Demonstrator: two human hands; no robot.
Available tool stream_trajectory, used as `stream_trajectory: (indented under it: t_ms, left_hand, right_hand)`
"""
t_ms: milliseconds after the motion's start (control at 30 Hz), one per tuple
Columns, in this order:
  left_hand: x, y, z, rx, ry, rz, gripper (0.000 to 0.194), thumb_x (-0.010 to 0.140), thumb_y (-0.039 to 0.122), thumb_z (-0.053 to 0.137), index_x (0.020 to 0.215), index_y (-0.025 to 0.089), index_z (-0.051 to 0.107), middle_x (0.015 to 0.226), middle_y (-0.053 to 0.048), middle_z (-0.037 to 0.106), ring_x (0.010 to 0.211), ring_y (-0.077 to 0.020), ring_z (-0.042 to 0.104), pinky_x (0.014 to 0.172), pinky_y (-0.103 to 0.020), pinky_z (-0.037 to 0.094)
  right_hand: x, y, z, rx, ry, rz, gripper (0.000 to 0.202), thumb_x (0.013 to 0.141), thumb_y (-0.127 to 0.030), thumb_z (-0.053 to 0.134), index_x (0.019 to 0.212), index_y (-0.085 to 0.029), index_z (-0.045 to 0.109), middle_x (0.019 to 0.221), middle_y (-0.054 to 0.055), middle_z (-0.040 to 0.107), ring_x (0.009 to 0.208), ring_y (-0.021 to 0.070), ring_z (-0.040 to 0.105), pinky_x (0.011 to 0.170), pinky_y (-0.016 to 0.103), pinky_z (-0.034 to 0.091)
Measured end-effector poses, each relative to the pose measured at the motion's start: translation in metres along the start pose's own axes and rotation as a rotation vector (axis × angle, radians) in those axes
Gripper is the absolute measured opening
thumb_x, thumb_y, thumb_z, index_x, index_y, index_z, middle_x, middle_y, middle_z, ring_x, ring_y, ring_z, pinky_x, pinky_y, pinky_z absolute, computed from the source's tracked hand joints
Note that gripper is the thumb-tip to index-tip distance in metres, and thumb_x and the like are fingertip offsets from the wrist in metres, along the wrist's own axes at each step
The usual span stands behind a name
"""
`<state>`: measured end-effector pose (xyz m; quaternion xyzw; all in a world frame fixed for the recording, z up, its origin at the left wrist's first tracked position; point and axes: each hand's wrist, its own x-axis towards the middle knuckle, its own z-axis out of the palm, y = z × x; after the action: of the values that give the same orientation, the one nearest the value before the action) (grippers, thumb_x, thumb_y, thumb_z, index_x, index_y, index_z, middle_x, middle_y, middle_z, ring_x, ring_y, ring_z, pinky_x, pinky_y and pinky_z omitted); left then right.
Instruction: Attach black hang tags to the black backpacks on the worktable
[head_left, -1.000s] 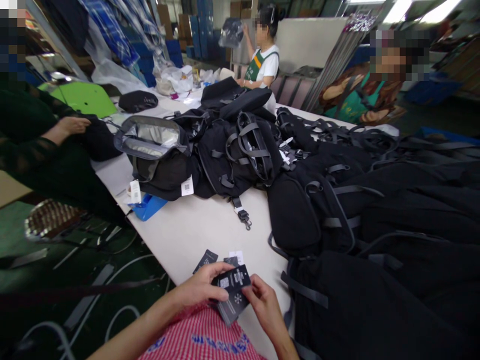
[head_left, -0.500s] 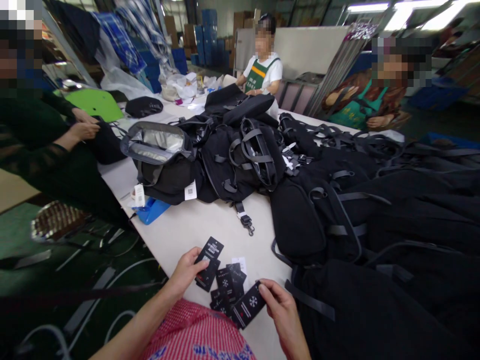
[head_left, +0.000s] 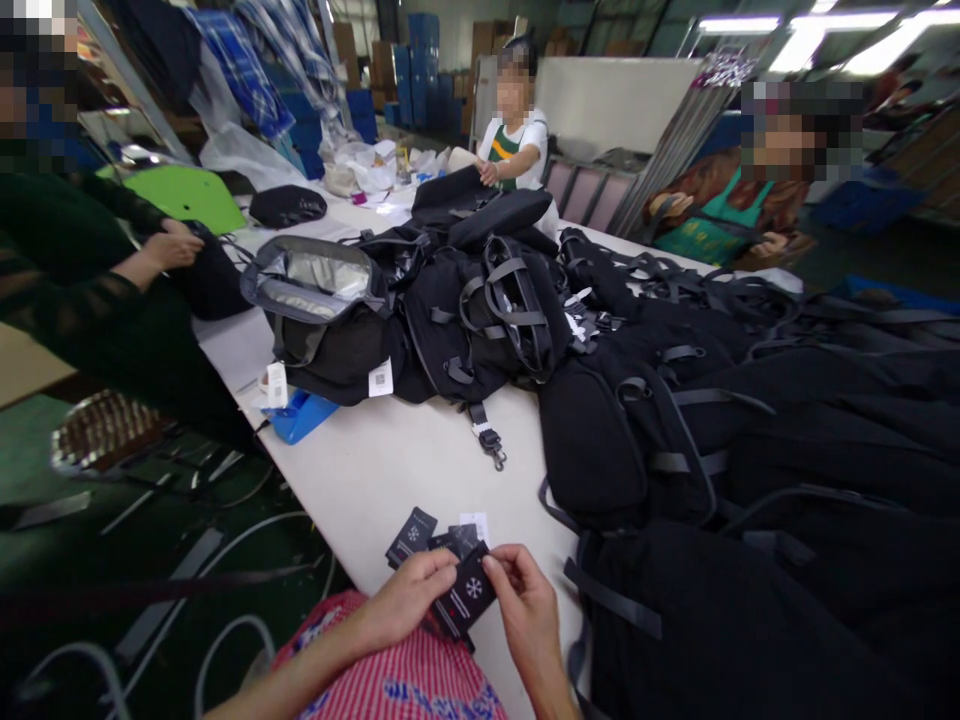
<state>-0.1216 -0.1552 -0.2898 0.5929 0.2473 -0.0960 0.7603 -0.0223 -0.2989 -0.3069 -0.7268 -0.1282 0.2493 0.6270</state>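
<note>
A black hang tag (head_left: 471, 588) with a white snowflake print is pinched between both hands close to my body. My left hand (head_left: 414, 594) is closed on its left edge, thumb on top. With thumb and fingertips, my right hand (head_left: 525, 598) grips the tag's upper right corner. Just beyond my left hand, another black snowflake tag (head_left: 412, 535) lies on the white table (head_left: 390, 450). More dark tags and a white label (head_left: 475, 524) lie behind the held tag, partly covered by it and my fingers.
Black bags (head_left: 675, 430) are heaped along the right. An open cooler bag (head_left: 315, 285) with silver lining stands at the left, near a strap with a metal clip (head_left: 491, 447). Co-workers stand left, across and at the right, one handling black fabric (head_left: 214, 280).
My left hand has set its tag down on the table and moved right onto the snowflake tag in my right hand. The right hand has shifted slightly left. The person across has reached over the bags.
</note>
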Motion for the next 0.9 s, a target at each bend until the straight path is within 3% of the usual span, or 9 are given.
stream_trajectory:
  t_ms: [200,333,500,600,733,833,900]
  left_hand:
    - [0.007,-0.013,-0.005,0.096,0.056,0.149,0.010,0.072,0.025,0.061,0.077,0.016,0.058,0.076,0.001,0.056,0.075,-0.0171,0.051,0.070,-0.027,0.039]
    - [0.007,-0.015,-0.010,0.088,0.062,0.141,0.018,0.078,0.033,0.058,0.082,0.015,0.061,0.082,-0.002,0.060,0.079,-0.0188,0.053,0.073,-0.029,0.040]
    - [0.001,-0.007,-0.011,0.027,0.020,0.082,0.019,0.078,0.034,0.058,0.082,0.016,0.062,0.081,-0.001,0.062,0.078,-0.0181,0.055,0.074,-0.029,0.041]
    - [0.000,-0.004,-0.008,-0.004,-0.042,0.036,0.018,0.073,0.033,0.063,0.077,0.015,0.063,0.077,-0.001,0.062,0.075,-0.0173,0.054,0.070,-0.028,0.041]
    - [0.001,-0.004,-0.003,-0.189,-0.006,0.000,0.033,0.071,0.044,0.072,0.082,0.014,0.063,0.074,-0.001,0.063,0.066,-0.0163,0.056,0.064,-0.028,0.044]
    - [0.001,-0.004,-0.003,-0.270,0.004,-0.030,0.044,0.069,0.051,0.075,0.086,0.013,0.063,0.074,-0.003,0.065,0.063,-0.0162,0.058,0.062,-0.029,0.047]
    - [-0.001,-0.004,-0.004,-0.278,-0.050,-0.043,0.046,0.068,0.051,0.078,0.086,0.012,0.064,0.077,-0.005,0.067,0.064,-0.0159,0.059,0.064,-0.028,0.047]
  right_hand:
    - [-0.001,0.004,-0.002,-0.103,-0.031,-0.051,0.032,0.086,-0.052,0.059,0.080,-0.020,0.063,0.071,0.000,0.062,0.066,0.0174,0.057,0.060,0.026,0.044]
    - [0.000,0.006,-0.013,-0.182,-0.038,-0.130,0.031,0.089,-0.050,0.055,0.091,-0.021,0.067,0.083,0.004,0.068,0.077,0.0198,0.062,0.066,0.026,0.047]
    - [0.002,0.019,-0.043,-0.305,-0.034,-0.200,0.025,0.090,-0.044,0.057,0.094,-0.023,0.070,0.093,0.006,0.072,0.088,0.0219,0.066,0.079,0.028,0.049]
    - [0.002,0.017,-0.055,-0.324,-0.129,-0.211,0.025,0.092,-0.042,0.056,0.099,-0.025,0.071,0.095,0.005,0.072,0.092,0.0218,0.066,0.082,0.028,0.047]
    - [0.000,-0.002,-0.054,-0.306,-0.338,-0.195,0.026,0.093,-0.042,0.053,0.092,-0.025,0.071,0.085,0.003,0.069,0.081,0.0195,0.064,0.073,0.027,0.046]
    - [-0.002,-0.012,-0.049,-0.249,-0.315,-0.122,0.036,0.093,-0.049,0.049,0.078,-0.022,0.066,0.070,0.000,0.060,0.064,0.0168,0.055,0.061,0.026,0.042]
    - [-0.002,-0.012,-0.048,-0.212,-0.319,-0.088,0.040,0.094,-0.053,0.045,0.074,-0.021,0.062,0.065,-0.001,0.056,0.061,0.0163,0.052,0.058,0.026,0.040]
